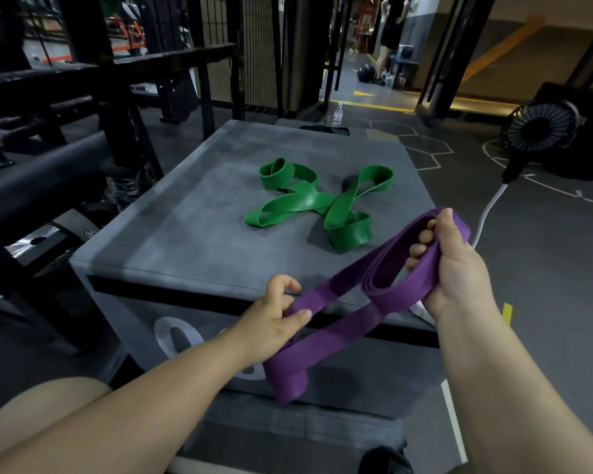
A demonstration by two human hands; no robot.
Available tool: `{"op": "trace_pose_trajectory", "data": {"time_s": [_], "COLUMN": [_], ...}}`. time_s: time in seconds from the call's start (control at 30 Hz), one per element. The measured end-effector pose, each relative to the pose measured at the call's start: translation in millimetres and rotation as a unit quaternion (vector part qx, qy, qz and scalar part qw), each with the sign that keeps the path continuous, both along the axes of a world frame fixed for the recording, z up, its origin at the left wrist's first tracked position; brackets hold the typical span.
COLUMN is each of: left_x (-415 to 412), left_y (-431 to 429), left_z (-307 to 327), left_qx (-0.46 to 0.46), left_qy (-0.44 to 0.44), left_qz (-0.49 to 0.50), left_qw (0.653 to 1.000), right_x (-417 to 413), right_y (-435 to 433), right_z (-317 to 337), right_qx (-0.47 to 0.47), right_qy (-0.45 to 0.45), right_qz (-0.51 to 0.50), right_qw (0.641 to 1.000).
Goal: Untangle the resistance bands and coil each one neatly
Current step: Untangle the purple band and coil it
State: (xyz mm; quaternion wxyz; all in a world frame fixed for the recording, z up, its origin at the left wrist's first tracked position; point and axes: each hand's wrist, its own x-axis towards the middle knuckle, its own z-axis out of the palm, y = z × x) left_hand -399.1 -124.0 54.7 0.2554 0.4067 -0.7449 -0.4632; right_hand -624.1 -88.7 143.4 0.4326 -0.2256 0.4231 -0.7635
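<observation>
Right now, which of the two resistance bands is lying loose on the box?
The green band, lying in twisted loops on the grey box, untouched. The purple band is held up by the left hand and right hand.

My right hand [459, 265] grips several gathered loops of the purple band [343, 323] while my left hand [274, 314] pinches one strand lower down, its loose end hanging over the grey box [172, 234] where the green band [319, 203] lies twisted.

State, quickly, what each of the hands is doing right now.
Left hand: pinches the purple band.
Right hand: grips the same band's coils.
</observation>
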Motion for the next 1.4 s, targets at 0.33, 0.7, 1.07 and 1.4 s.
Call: {"op": "trace_pose_trajectory", "data": {"time_s": [0.33,0.7,1.07,1.4], "left_x": [-3,-4,0,-1], "left_y": [11,12,7,6], "left_z": [0,19,20,27], "left_qx": [0.024,-0.001,0.274,0.124], "left_qy": [0.013,0.118,0.213,0.244], "left_qz": [-0.067,-0.021,-0.052,0.072], "left_qw": [0.997,0.993,0.936,0.959], "right_x": [3,19,61,63], "right_y": [-4,-1,1,6], "right_z": [-3,-22,-38,-40], "right_qx": [0.014,0.066,0.026,0.038], "right_qy": [-0.031,0.251,0.301,0.226], "right_qz": [-0.034,0.033,0.096,0.203], "right_qw": [0.999,0.965,0.948,0.952]}}
